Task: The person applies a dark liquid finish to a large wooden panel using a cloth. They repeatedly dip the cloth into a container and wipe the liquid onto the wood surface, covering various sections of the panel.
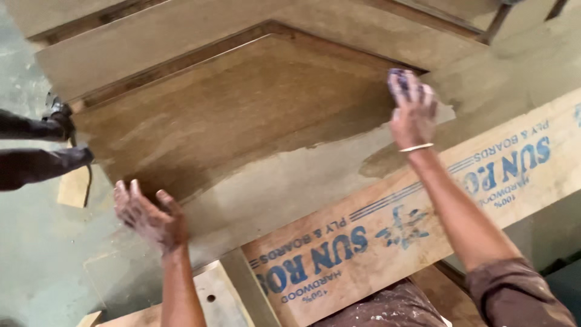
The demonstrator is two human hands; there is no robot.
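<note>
- Lying nearest the camera, a plywood board point(423, 224) with blue printing runs slantwise under the person's arms, its near end close to the lap
- Spreading flat, the left hand point(148, 215) rests open, palm down and fingers splayed, on the pale coated part of the wooden door panel point(242, 121); it grips nothing and seems placed there as a brace, to steady the body while the other arm reaches
- Coated with dust or pale paste, both hands look grey-white, which fits the smeared surface beneath them
- Reaching further out, the right hand point(413, 109) is closed around a small dark pad or cloth point(399, 79), pressing it to the panel just where the pale coat meets the bare brown wood; a thin bangle sits at the wrist
- Beyond it, the panel's recessed brown middle is still uncoated, framed by a raised moulding
- At the far left edge, a dark-sleeved arm point(36, 145) of another person shows beside the panel, holding something dark I cannot make out
- Behind everything, the grey floor point(24, 242) lies under the work
</note>
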